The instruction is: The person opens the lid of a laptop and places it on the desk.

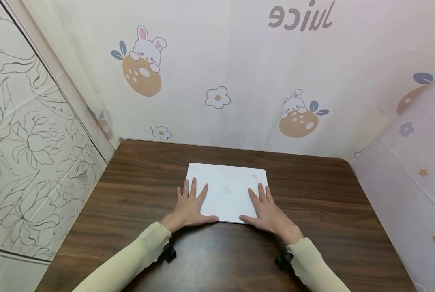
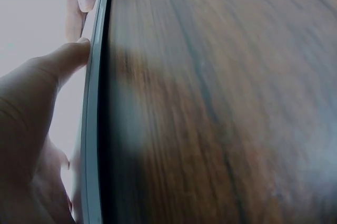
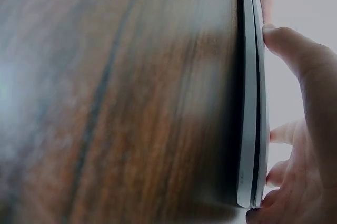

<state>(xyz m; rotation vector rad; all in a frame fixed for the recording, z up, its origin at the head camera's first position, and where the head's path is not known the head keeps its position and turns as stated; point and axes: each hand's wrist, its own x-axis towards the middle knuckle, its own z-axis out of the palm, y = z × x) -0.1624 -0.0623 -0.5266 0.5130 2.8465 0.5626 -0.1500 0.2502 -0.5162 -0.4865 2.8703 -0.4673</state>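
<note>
A closed silver-white laptop (image 1: pixel 226 182) lies flat on the brown wooden table (image 1: pixel 312 194), with a small faint square mark in the middle of its lid. My left hand (image 1: pixel 191 207) rests on its left part, fingers spread and straight, thumb along the near edge. On the right part lies my right hand (image 1: pixel 268 211), also with spread fingers and its thumb at the near edge. The left wrist view shows the left thumb (image 2: pixel 68 58) touching the laptop's rim. In the right wrist view, the right thumb (image 3: pixel 289 42) touches the edge, where two thin layers show.
A white curtain (image 1: pixel 217 61) printed with rabbits and flowers hangs behind the table. To the left stands a panel (image 1: pixel 31 134) with line-drawn flowers, and to the right another printed curtain (image 1: pixel 403 162). Dark wrist cameras (image 1: pixel 170 252) sit below the cream sleeves (image 1: pixel 129 259).
</note>
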